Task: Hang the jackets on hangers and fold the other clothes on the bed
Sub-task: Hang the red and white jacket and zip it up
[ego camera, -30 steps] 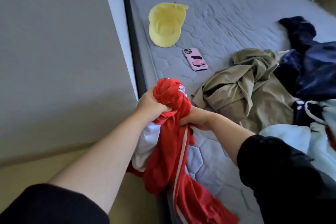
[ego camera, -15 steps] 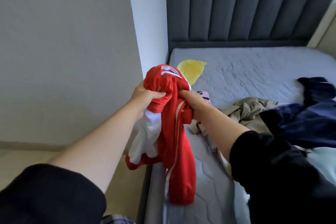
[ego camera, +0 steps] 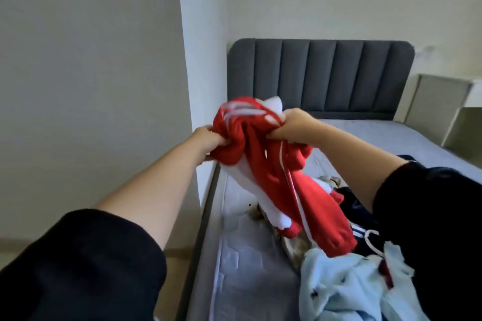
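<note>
The red jacket (ego camera: 273, 164) is held up in the air over the left edge of the bed (ego camera: 245, 273), in front of the headboard (ego camera: 320, 73). It is gripped by both hands: the left hand (ego camera: 208, 139) is closed around one bunch of the cloth, and the right hand (ego camera: 294, 125) is closed around another bunch just beside it, with the fingers curled tight. The cloth is judged to be soft, light and a little slippery, so it will sag and twist. It is best taken at the shoulders, which cannot be found yet in the bunch. Its long axis runs from the hands down and to the right, and the lower end hangs close to the blue garment (ego camera: 339, 289).
</note>
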Tool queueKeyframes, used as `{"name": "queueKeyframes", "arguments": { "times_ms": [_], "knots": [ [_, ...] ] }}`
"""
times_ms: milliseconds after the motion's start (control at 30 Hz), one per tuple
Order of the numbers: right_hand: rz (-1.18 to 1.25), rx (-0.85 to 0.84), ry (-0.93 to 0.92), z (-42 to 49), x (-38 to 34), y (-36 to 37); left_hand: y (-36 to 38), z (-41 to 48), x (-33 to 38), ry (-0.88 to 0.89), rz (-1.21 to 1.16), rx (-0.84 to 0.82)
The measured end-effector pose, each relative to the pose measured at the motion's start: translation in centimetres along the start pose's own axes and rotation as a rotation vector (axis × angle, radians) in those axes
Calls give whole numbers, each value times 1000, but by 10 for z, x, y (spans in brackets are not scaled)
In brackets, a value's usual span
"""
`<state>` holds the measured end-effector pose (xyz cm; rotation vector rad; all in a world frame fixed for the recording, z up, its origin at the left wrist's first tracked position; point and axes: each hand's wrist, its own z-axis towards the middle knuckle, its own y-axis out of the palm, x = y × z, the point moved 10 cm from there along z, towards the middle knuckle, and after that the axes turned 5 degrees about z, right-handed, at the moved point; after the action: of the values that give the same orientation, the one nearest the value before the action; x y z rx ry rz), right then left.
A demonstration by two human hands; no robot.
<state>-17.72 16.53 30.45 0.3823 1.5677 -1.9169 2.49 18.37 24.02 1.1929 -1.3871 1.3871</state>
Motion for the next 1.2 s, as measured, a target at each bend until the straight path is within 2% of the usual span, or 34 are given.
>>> {"name": "queueKeyframes", "arguments": {
  "times_ms": [67,133,233,300,400,500,600,700,767,833,900,967,1000,1033,1133,1200],
  "knots": [
    [-71,24,104,-3,33,24,4,-2,-55,-222,32,-39],
    [98,4,236,-5,67,52,11,0,-93,-310,-7,-62],
    [487,-308,540,-21,101,113,17,6,-124,-301,-29,-41],
    [658,-481,668,-33,104,146,28,8,-140,-286,15,-125],
    [824,-437,679,-22,103,167,53,8,-156,-221,85,-351],
    [840,-424,598,-19,88,186,72,9,-166,-149,154,-472],
    [794,-391,584,-14,90,194,68,20,-177,-80,394,-377],
    [594,-354,582,-8,109,187,42,36,-181,-23,522,-142],
    [433,-343,566,-3,123,181,22,42,-177,41,706,24],
    [436,-457,610,-9,132,188,15,41,-172,128,859,117],
    [421,-681,614,-23,135,201,13,42,-171,184,889,167],
    [415,-830,581,-34,138,209,6,47,-178,149,886,169],
    [421,-821,590,-34,144,209,1,50,-186,73,863,136],
    [443,-766,613,-32,150,207,-4,52,-198,-33,780,84],
    [625,-517,636,-16,164,198,5,41,-246,-411,299,-197],
    [720,-463,569,-9,157,197,20,30,-254,-475,148,-340]
  ]
}}
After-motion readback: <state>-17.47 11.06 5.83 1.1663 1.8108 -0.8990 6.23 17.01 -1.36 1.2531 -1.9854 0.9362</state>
